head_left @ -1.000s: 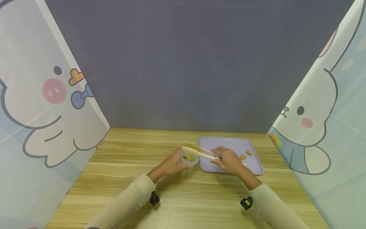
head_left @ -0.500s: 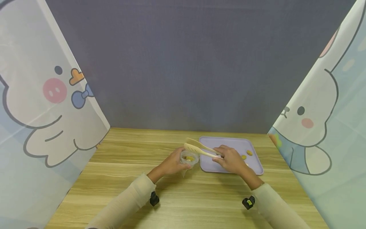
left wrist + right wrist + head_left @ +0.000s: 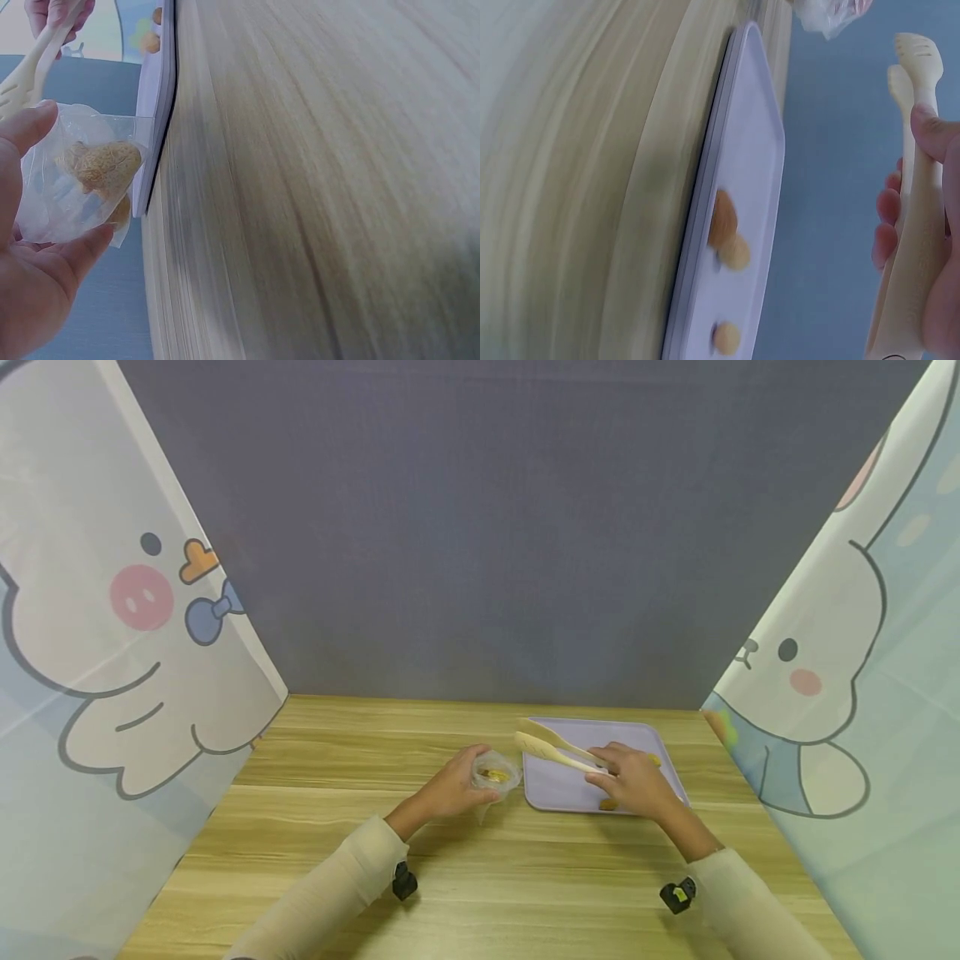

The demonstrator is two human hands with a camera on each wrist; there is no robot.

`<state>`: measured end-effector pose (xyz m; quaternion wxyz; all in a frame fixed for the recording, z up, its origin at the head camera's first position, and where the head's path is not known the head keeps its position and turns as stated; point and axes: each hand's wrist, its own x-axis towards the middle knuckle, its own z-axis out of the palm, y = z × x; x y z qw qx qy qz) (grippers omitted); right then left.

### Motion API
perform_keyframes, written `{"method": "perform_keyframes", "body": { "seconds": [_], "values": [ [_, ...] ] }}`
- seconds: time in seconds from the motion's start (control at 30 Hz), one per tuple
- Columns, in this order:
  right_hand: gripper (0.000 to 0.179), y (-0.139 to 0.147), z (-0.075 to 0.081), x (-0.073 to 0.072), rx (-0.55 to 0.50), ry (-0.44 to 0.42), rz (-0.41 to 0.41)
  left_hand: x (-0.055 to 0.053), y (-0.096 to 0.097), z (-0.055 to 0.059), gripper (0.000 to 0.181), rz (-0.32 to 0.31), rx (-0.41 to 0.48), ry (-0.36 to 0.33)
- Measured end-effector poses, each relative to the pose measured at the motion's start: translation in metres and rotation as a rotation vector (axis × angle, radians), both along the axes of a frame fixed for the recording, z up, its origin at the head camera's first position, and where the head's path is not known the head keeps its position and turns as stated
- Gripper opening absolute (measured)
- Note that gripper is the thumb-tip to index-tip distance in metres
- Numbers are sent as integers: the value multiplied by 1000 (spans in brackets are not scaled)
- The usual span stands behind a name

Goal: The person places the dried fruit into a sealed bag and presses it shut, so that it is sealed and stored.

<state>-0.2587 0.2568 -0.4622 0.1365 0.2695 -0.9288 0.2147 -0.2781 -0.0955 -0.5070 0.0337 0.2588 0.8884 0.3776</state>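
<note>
Tongs, spread and pinched in the grip of the right hand, are being shifted rightward from the lower-centre bag, clasped by the left hand, brown pieces on the tray seemingly being left unfinished.

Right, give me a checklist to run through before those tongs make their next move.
1. Plastic bag gripped: ok, the left hand holds it.
2. Bag mouth open: ok, it gapes upward, with bagged pieces showing inside.
3. Tongs gripped: ok, the right hand holds them, tips apart and nothing between.
4. Loose pieces left to pick: ok, at least three yellow-brown ones lie on the tray.
5. Tongs' tips over a loose piece: not ok, they point toward the tray's left side, away from the pieces.
6. Bag bottom resting on the table: cannot tell.
</note>
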Motion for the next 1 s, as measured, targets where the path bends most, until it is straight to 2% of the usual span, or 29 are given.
{"method": "perform_keyframes", "body": {
  "seconds": [0.27,0.47,0.6,0.77,0.83,1.0],
  "values": [
    [39,32,-11,1,-1,73,21,0,0,1,88,8,-10,-7],
    [34,52,-17,2,3,42,37,2,0,2,87,8,4,-24],
    [31,62,-20,3,-22,19,76,2,-1,2,87,6,9,-28],
    [33,75,-24,6,-7,-11,50,1,-1,1,87,8,14,-27],
    [36,81,-27,7,24,4,26,1,-2,1,87,9,19,-29],
    [33,96,-35,11,65,56,28,2,-3,1,87,5,32,-37]
  ]
}}
